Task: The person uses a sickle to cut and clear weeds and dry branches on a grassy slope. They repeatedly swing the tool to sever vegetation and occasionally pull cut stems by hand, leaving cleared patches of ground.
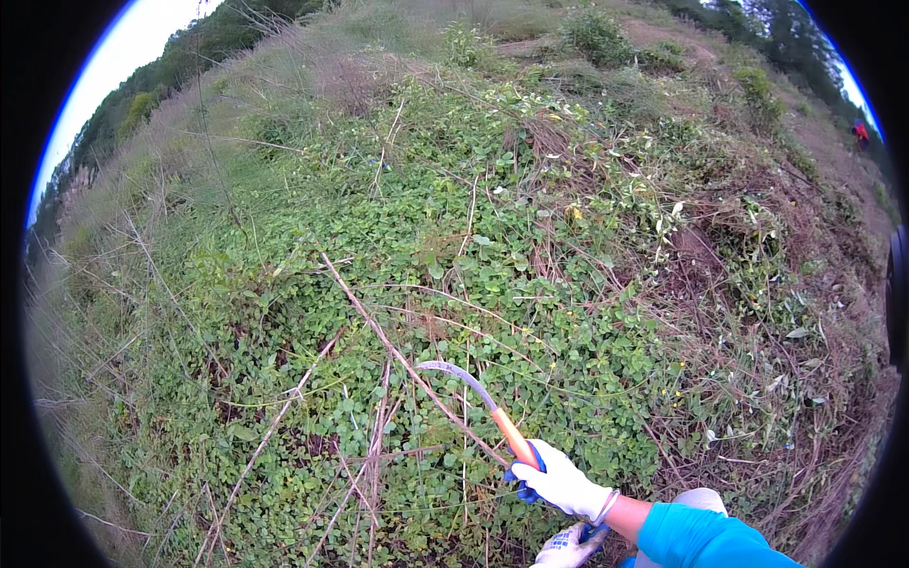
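My right hand [561, 479], in a white glove with a blue palm, grips the orange handle [515, 435] of a sickle. The curved, grey metal blade [465, 377] points up and left over low green leaves. A long dry stalk [394, 353] slants down to my right hand; whether my fingers touch it cannot be made out. At the bottom edge, below the right hand, my left hand [564, 548] wears a matching glove with print on its back. It is low among the plants, its fingers partly hidden and cut off by the frame.
Dense leafy ground cover [568, 362] spreads ahead. Dry sticks [273, 426] cross it at the left. Flattened brown stems and cut-looking vegetation [738, 298] lie to the right. A bush [596, 35] stands upslope. A small red figure, perhaps a person [861, 131], appears at the far right.
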A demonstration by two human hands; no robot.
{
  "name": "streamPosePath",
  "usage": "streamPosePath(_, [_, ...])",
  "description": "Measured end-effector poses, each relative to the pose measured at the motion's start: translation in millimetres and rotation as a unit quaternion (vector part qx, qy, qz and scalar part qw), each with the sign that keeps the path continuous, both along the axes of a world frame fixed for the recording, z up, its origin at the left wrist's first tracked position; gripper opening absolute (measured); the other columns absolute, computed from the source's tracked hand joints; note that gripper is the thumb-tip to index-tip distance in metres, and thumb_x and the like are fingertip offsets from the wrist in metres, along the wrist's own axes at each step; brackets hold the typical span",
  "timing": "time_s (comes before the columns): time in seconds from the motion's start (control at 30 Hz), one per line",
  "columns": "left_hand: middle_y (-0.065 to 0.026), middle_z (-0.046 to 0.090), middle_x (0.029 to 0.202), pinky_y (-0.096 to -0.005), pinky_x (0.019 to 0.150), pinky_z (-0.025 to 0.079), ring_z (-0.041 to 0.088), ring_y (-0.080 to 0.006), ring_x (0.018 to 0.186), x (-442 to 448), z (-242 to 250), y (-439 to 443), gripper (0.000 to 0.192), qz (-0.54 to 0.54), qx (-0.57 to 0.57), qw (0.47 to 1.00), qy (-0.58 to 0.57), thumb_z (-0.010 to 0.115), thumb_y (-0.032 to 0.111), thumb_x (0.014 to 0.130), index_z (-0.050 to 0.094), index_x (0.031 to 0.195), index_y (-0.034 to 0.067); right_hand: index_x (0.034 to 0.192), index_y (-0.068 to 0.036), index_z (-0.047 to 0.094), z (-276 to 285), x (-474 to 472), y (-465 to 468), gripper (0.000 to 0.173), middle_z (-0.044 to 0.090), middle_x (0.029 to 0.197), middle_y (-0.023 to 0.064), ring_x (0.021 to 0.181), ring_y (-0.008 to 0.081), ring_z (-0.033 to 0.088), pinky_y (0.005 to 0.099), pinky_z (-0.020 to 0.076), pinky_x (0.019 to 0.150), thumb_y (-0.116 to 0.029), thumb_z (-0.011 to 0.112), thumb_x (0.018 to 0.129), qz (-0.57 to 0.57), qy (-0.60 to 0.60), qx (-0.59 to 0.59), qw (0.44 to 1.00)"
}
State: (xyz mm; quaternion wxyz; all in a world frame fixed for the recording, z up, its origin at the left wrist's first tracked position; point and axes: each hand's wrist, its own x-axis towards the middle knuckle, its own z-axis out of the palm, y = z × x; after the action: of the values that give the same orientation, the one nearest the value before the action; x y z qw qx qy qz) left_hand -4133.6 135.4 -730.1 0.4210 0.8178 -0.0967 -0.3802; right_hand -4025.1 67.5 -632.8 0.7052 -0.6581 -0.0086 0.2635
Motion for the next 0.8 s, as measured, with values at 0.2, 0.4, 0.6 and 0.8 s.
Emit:
streamPosePath(0.2, [-0.0253, 0.057, 0.123, -0.0425, 0.100, 0.040, 0.053, -0.0382, 0.116, 2, -12, 1, 0.076, -0.015, 0.062, 0.998, 0.016, 0.048, 0.062, 0.087, 0.046, 0.131, 0.000, 0.119, -0.003, 0.046, 1, -3, 5, 0.032, 0.063, 0.090, 0.0061, 0.062, 0.0110, 0.059, 0.0268, 0.0516, 0.057, -0.016, 0.058, 0.092, -0.010, 0.013, 0.003, 1.000])
streamPosePath(0.4, [-0.0256, 0.053, 0.128, -0.0429, 0.102, 0.039, 0.051, -0.0385, 0.120, -3, -26, 5, 0.079, -0.006, 0.063, 0.998, -0.007, 0.045, 0.064, 0.087, 0.044, 0.132, -0.001, 0.119, -0.004, 0.046, -1, -3, 9, 0.031, 0.066, 0.092, 0.0060, 0.062, 0.0100, 0.061, 0.0250, 0.0507, 0.054, -0.014, 0.058, 0.092, 0.001, 0.015, 0.010, 1.000])
streamPosePath(0.6, [-0.0262, 0.054, 0.126, -0.0429, 0.101, 0.040, 0.052, -0.0382, 0.118, 0, -27, 7, 0.079, -0.025, 0.066, 0.998, -0.003, 0.044, 0.065, 0.087, 0.045, 0.131, -0.001, 0.120, -0.003, 0.046, -9, -4, 11, 0.033, 0.063, 0.088, 0.0058, 0.061, 0.0108, 0.058, 0.0267, 0.0515, 0.056, -0.016, 0.059, 0.092, 0.007, 0.011, 0.005, 1.000])
streamPosePath(0.8, [-0.0266, 0.055, 0.125, -0.0426, 0.100, 0.040, 0.052, -0.0388, 0.117, 5, -10, 6, 0.078, -0.042, 0.055, 0.997, 0.021, 0.044, 0.064, 0.087, 0.046, 0.130, -0.002, 0.118, -0.004, 0.046, -13, -4, 10, 0.031, 0.063, 0.089, 0.0056, 0.061, 0.0106, 0.060, 0.0261, 0.0512, 0.055, -0.015, 0.058, 0.092, -0.003, 0.013, 0.002, 1.000])
